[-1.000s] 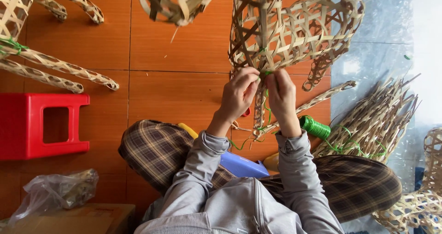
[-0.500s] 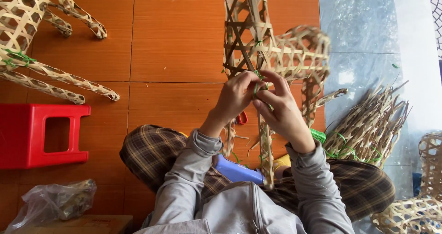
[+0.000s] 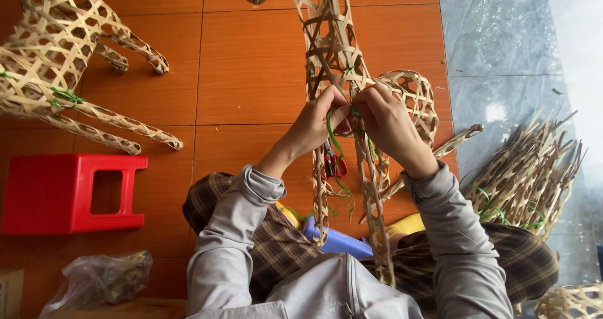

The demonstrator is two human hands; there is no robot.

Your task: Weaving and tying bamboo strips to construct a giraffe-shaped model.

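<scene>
Two hands meet on my woven frame (image 3: 336,61) held upright over the floor, left hand (image 3: 317,123) pinching a green tie (image 3: 331,134) and right hand (image 3: 386,121) pinching its joint, the knot seemingly unfinished, loose strips (image 3: 534,174) waiting beside.

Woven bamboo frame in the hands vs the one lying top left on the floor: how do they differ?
The held bamboo frame is gripped by the left hand and right hand; the floor frame lies untouched, apart from both. The held frame runs from the person's lap up past the picture's top edge; the floor frame lies on its side, legs pointing right. A loose green tie dangles from the held frame; the floor frame's ties are wound tight. Both are open-weave bamboo lattice.
</scene>
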